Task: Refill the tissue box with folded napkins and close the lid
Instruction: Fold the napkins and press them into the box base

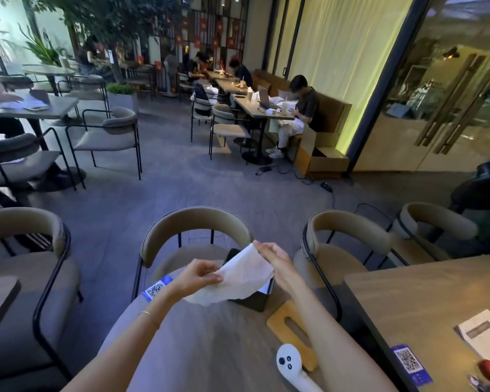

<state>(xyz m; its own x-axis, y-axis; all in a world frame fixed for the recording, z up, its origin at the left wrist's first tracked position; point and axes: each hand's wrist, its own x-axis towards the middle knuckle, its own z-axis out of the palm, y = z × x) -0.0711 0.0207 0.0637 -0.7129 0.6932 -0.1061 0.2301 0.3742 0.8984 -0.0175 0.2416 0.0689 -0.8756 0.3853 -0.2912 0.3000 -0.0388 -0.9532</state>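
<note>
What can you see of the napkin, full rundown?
The napkin is white, thin and soft-looking, lightly crinkled, opened out into a loose sheet. It is held up in the air over the table, in front of the open dark box, hiding most of it. The left hand pinches its near left edge; the right hand holds its top corner. The lower edge droops in a curve. Whether it touches the box cannot be told.
</note>
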